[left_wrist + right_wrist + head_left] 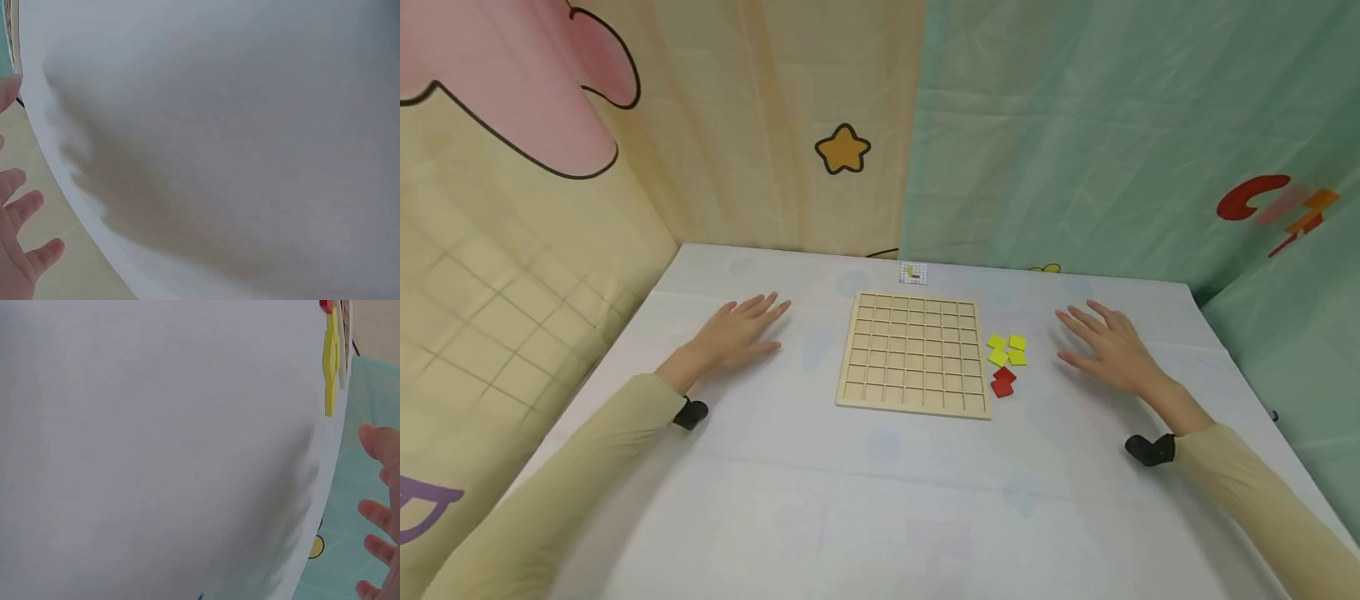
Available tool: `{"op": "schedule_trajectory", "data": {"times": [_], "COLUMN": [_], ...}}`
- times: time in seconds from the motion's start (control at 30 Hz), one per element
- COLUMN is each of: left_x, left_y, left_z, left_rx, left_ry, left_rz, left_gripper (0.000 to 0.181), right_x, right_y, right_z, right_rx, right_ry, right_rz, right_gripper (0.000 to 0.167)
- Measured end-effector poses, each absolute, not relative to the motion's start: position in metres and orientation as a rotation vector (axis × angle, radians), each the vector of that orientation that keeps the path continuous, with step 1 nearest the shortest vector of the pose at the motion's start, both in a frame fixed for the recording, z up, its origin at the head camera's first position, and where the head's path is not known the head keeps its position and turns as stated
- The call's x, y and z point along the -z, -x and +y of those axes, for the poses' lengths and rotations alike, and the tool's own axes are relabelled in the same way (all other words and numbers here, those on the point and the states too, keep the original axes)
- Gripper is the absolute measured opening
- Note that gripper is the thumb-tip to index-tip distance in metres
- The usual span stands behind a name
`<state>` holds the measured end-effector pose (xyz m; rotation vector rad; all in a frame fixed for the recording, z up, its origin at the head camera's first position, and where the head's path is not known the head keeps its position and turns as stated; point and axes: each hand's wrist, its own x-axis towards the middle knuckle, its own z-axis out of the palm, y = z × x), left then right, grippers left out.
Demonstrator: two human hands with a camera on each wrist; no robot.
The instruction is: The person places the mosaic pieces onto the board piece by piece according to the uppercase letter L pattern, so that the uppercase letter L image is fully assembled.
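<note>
A light wooden grid board (917,354) lies flat on the white-covered table. Beside its right edge are several yellow square tiles (1017,342), with two red tiles (1002,388) just in front of them. My left hand (735,332) is held over the cloth left of the board, fingers spread, holding nothing. To the right of the tiles my right hand (1105,348) hovers with fingers apart, also holding nothing. Each wrist view shows a hand's shadow on the cloth. In the right wrist view, the yellow tiles (330,362) appear near the upper right edge.
A small printed card (913,272) with a grid pattern lies behind the board near the table's back edge. Patterned curtains (1045,125) stand behind and beside the table (880,500). A black strap device (691,412) sits at each wrist.
</note>
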<state>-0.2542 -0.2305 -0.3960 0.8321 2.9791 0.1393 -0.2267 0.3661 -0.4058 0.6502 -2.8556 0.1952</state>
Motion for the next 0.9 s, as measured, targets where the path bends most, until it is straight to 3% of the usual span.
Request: {"op": "schedule_trajectory", "data": {"times": [0.33,0.63,0.9], "left_x": [0.398,0.4,0.406], "left_y": [0.258,0.26,0.268], "left_z": [-0.182,-0.146,-0.129], "left_rx": [-0.241,-0.226,-0.101], "left_ry": [-1.009,-0.98,-0.991], "left_rz": [2.76,2.609,2.559], "left_gripper": [0.084,0.096,0.101], "right_x": [0.409,0.407,0.415], "right_y": [0.244,0.253,0.259], "right_z": [0.33,0.312,0.314], "right_rx": [-0.423,-0.654,-0.746], "right_ry": [-0.654,-0.421,-0.409], "right_rz": [-2.742,-3.007,-3.072], "right_gripper": [0.042,0.039,0.037]}}
